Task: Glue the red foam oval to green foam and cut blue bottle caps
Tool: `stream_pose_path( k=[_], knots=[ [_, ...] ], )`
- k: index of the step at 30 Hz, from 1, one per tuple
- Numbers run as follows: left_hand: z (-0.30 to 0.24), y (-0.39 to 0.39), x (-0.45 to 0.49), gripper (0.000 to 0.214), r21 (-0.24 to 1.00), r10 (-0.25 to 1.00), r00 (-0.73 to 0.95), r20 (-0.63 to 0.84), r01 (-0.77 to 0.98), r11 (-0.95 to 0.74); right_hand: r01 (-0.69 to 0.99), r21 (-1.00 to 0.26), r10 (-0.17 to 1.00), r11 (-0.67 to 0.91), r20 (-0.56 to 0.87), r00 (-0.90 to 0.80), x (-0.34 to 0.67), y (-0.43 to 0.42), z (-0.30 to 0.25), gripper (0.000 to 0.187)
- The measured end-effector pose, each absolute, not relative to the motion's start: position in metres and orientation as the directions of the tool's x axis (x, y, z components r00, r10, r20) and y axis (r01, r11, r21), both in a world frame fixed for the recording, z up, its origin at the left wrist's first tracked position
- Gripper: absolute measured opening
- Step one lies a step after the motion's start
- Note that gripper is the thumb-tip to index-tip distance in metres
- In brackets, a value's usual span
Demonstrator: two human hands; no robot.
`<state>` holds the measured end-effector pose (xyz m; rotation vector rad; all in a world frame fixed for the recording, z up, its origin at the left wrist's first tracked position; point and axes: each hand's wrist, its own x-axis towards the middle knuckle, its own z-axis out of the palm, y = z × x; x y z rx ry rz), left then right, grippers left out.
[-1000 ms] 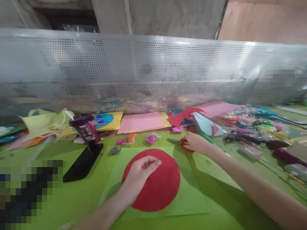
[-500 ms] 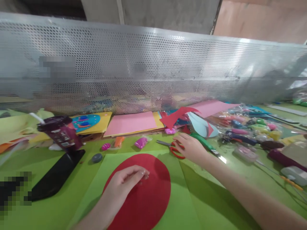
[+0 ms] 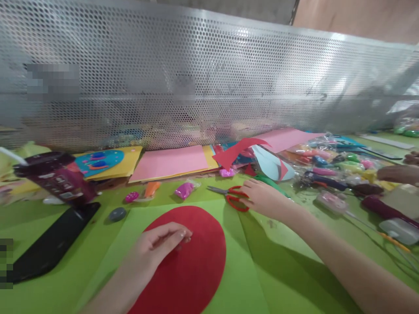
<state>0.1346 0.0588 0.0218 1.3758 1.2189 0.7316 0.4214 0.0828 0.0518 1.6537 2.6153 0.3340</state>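
Note:
My left hand (image 3: 163,244) rests over a large red paper circle (image 3: 199,266), its thumb and fingers closed together. Whatever it might hold is too small to make out. Under the circle lies a light green paper sheet (image 3: 242,270). My right hand (image 3: 266,198) reaches forward, fingers stretched out and slightly apart, at the handles of red-handled scissors (image 3: 236,199). The scissors lie flat, blades pointing left. Just behind that hand is a green cutter knife (image 3: 270,183), partly hidden by the hand and forearm.
A dark cup (image 3: 59,179) with a straw stands left, by a black phone-like slab (image 3: 55,244). Pink paper (image 3: 170,161), red offcuts (image 3: 240,150) and bagged clay (image 3: 185,190) lie along a perforated metal screen (image 3: 203,56). Another person's hand (image 3: 397,174) shows far right.
My right hand has shifted slightly right off the scissors' handles and now covers more of the cutter knife. My left hand keeps its place on the red circle. The view has tilted down a little.

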Motion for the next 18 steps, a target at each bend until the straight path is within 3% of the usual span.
stream_pose_path(
  k=[7, 11, 14, 18],
  knots=[
    [0.017, 0.063, 0.133, 0.024, 0.946, 0.904, 0.367, -0.219, 0.305, 0.106, 0.932, 0.206, 0.944, 0.298, 0.082, -0.32, 0.419, 0.096, 0.031, 0.026],
    [0.021, 0.063, 0.134, 0.026, 0.913, 0.859, 0.464, -0.216, 0.409, 0.009, 0.951, 0.195, 0.96, 0.24, 0.097, -0.262, 0.415, 0.099, 0.025, 0.024],
    [0.023, 0.063, 0.132, 0.026, 0.881, 0.856, 0.471, -0.213, 0.472, -0.04, 0.967, 0.177, 0.972, 0.185, 0.112, -0.207, 0.416, 0.098, 0.029, 0.023],
    [0.016, 0.066, 0.128, 0.028, 0.895, 0.871, 0.431, -0.234, 0.445, 0.02, 0.986, 0.122, 0.976, 0.113, 0.175, -0.134, 0.426, 0.094, 0.043, 0.026]
  ],
)
